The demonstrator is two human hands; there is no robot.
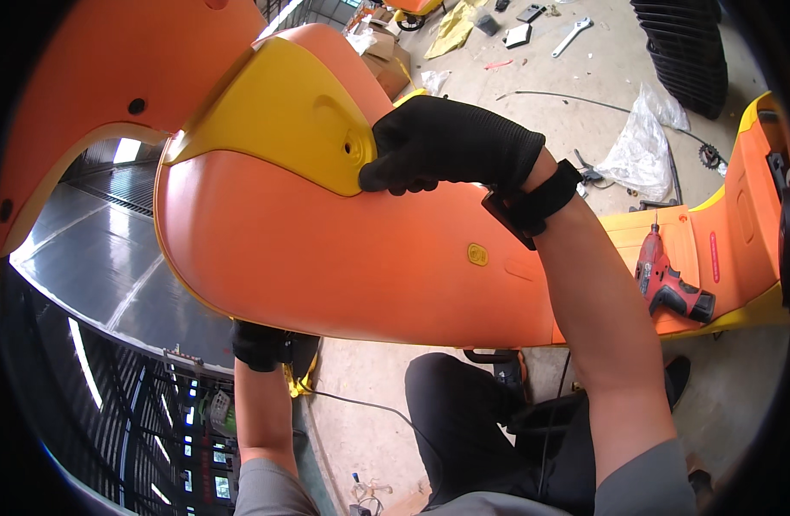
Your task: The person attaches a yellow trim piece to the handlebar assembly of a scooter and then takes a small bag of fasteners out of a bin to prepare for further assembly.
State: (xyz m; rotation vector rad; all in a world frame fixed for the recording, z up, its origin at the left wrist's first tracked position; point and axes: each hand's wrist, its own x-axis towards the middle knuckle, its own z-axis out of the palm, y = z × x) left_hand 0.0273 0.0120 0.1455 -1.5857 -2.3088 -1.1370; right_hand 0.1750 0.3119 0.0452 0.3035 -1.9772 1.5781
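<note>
A large orange plastic body shell (352, 249) with a yellow rim stretches across the middle, like part of a ride-on vehicle. On its upper left sits a yellow plastic panel (274, 112) with a small round hole near its right corner. My right hand (451, 142), in a black glove, is closed at that corner, thumb against the panel's edge; the curled fingers partly hide what lies beneath them. My left hand (264, 346), also black-gloved, reaches under the shell's lower edge, and its fingers are hidden there.
A red cordless drill (666, 279) lies on the orange section at right, by my right forearm. An adjustable wrench (572, 37), clear plastic bag (640, 142) and cables lie on the floor. Black stacked parts (683, 52) stand at upper right; a cardboard box (386, 64) is behind.
</note>
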